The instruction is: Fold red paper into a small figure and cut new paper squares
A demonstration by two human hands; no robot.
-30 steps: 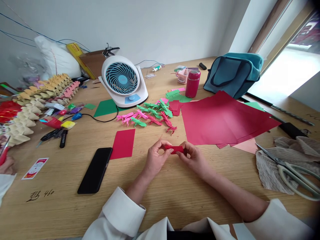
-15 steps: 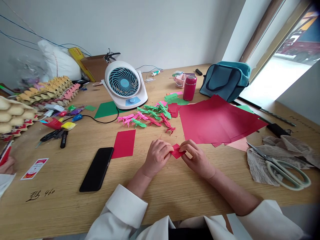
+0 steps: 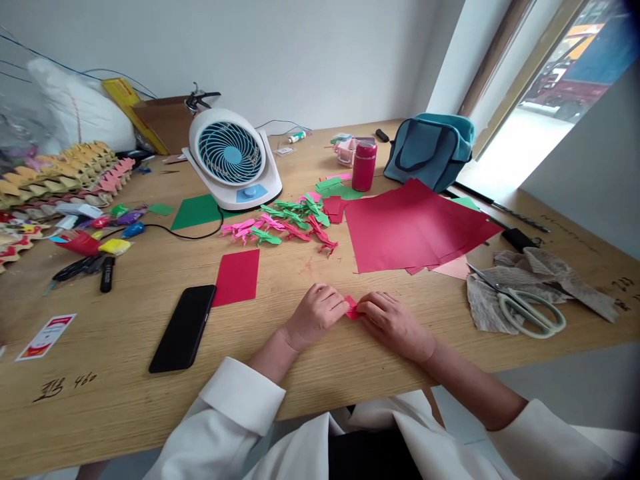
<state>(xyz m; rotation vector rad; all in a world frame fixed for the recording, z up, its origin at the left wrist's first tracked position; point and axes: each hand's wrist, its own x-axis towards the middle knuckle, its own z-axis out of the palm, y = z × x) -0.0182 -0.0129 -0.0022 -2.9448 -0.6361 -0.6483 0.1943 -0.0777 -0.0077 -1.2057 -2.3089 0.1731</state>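
A: Your folded red paper (image 3: 353,309) lies low on the surface (image 3: 320,380), close in front of you, caught between both hands.

B: Your left hand (image 3: 317,313) has its fingers curled down, knuckles up, with the tips pressed on the paper's left end. Your right hand (image 3: 395,323) is closed the same way on the right end.

A: Only a small red wedge shows between your fingertips. That visible part runs from one hand to the other, so its long axis lies left to right across you.

B: Most of it is covered, though. Your fingers hide both ends, so you cannot make out its full outline, its folds or which end is the tip.

A: To your left a black phone (image 3: 183,327) lies near, with a red paper rectangle (image 3: 237,277) just beside its far corner.

B: Beyond your hands a stack of red sheets (image 3: 415,227) is spread flat. The pink, green and red folded figures (image 3: 285,227) in front of the fan (image 3: 233,157) are too small to read clearly.

A: Far right, the scissors (image 3: 525,310) rest on a crumpled cloth (image 3: 550,267), well apart from your hands.
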